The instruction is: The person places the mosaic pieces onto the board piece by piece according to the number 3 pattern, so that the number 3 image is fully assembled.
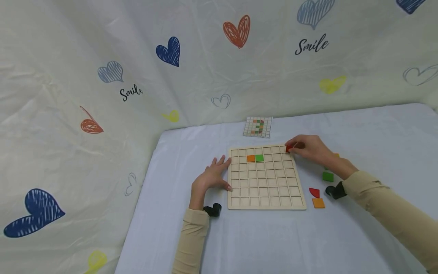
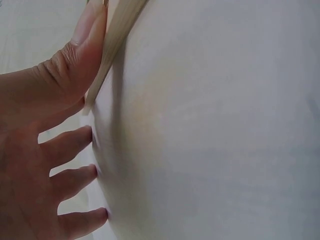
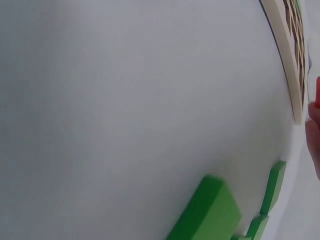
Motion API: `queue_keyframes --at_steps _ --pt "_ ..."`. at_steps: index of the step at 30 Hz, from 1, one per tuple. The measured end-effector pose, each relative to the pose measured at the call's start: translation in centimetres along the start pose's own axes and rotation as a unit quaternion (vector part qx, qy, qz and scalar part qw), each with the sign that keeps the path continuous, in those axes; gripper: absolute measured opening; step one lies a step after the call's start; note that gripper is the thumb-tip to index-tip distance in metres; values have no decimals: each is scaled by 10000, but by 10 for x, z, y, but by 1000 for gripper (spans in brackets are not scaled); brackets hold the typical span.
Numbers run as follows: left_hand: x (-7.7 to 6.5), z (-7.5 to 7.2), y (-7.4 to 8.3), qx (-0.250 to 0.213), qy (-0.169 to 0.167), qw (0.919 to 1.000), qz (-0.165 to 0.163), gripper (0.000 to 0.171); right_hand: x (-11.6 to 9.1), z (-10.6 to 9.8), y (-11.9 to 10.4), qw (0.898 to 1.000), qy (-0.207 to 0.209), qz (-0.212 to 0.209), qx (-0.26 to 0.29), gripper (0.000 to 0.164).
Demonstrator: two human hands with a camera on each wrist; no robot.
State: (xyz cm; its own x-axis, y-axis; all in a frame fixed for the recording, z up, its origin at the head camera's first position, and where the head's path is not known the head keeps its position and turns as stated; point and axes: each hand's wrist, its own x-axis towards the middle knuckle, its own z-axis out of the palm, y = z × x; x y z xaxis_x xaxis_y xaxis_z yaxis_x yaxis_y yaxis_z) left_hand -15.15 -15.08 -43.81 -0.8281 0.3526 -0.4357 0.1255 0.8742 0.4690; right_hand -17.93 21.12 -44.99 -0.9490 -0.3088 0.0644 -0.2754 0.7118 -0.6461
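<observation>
While the raised edge of the pale wooden grid board is touched at nine o'clock by the spread left hand, a red piece is pinched by the right hand at the one o'clock corner. Toward six, the surface is covered in white cloth. Beyond three o'clock, a curved-edged red wedge is laid.

Room type unclear — heart-printed sheet behind white-clothed table.

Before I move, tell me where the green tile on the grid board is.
In the head view, the green tile sits on the wooden grid board, second row from the far edge, immediately right of the orange tile.
</observation>
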Motion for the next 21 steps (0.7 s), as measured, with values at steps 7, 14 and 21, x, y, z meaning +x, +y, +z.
queue_keyframes --at_steps 7,14,21 --pt "-1 0 -2 -2 42 10000 20 112 9 10 -8 9997 -191 -116 46 23" --pt "0 0 -4 27 19 10000 35 113 20 21 -16 9986 -486 -92 162 17" --pt "0 0 -1 166 -60 9998 -69 112 29 32 -26 9977 -558 -371 139 15"
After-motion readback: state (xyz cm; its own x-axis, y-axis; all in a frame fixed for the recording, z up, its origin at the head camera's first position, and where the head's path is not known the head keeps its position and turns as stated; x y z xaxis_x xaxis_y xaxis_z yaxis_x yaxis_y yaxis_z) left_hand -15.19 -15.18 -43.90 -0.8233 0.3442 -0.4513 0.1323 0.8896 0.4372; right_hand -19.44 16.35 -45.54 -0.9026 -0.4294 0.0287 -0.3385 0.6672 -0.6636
